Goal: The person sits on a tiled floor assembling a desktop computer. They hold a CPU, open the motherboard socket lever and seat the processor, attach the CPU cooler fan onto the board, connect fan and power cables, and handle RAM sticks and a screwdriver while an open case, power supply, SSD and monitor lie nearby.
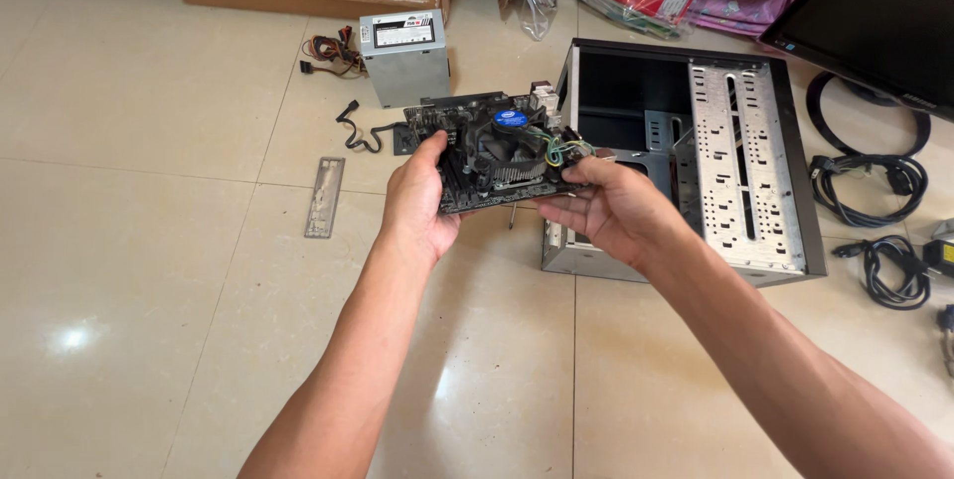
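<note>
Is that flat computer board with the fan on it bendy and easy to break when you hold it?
The computer board looks stiff: held only at its edges by the left hand and right hand, it stays flat. It is probably fragile, with many small parts exposed. The fan block likely makes the middle heavier.

My two arms come into view from the bottom edge, both bare from above the elbow down to the fingers, with no sleeve, cuff or glove anywhere on them. My left grip [419,203] is a plain bare hand with no ring, and its wrist carries neither watch nor band; the right grip [608,209] is just as plain, nothing on its fingers or wrist. The forearms are lean with a little fine hair, the nails are short and unpainted, and no more of me shows than that.
</note>
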